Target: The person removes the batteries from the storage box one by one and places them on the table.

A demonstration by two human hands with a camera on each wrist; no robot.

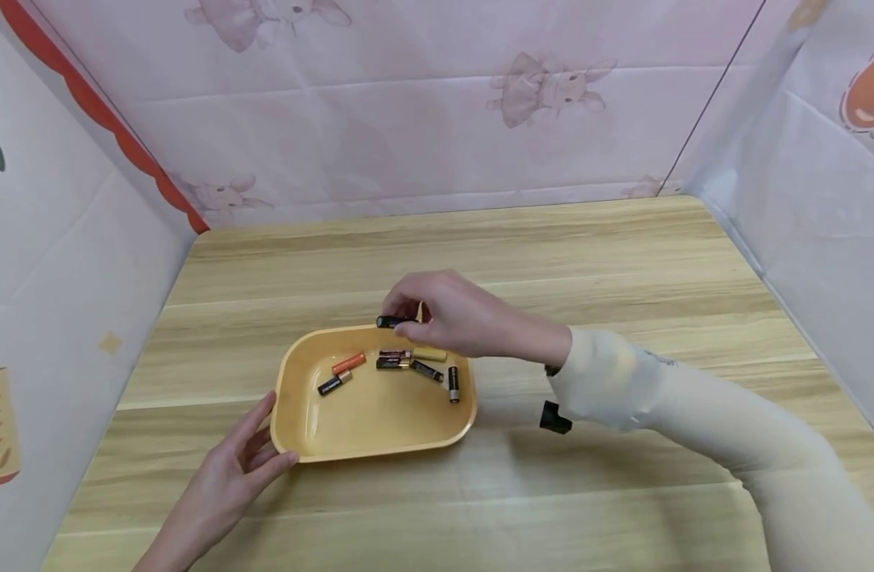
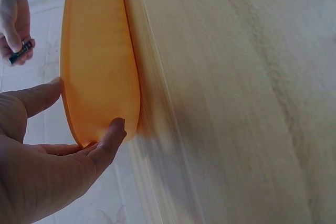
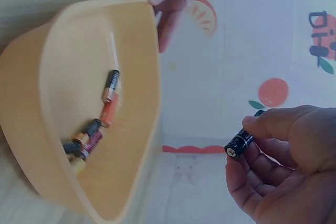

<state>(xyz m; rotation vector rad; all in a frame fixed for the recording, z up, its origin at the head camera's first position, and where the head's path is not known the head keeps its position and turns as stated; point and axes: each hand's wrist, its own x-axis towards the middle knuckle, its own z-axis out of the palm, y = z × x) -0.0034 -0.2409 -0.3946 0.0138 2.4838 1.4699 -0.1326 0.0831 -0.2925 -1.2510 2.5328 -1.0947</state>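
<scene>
The desk [image 1: 587,270] stretches from the tub [image 1: 380,417], just below centre of the head view, up to a pink sheet [image 1: 408,143] along the top, with white sheets [image 1: 72,254] bounding its left and right edges. Above the tub's far rim, the right hand [image 1: 454,311] pinches a black battery [image 1: 389,322] in a narrow grip, while the left hand's [image 1: 226,481] grip curls round the tub's lower-left corner. Other batteries [image 1: 454,385] lie inside, mostly in its upper half, and a sleeve [image 1: 730,421] crosses the lower right.
</scene>
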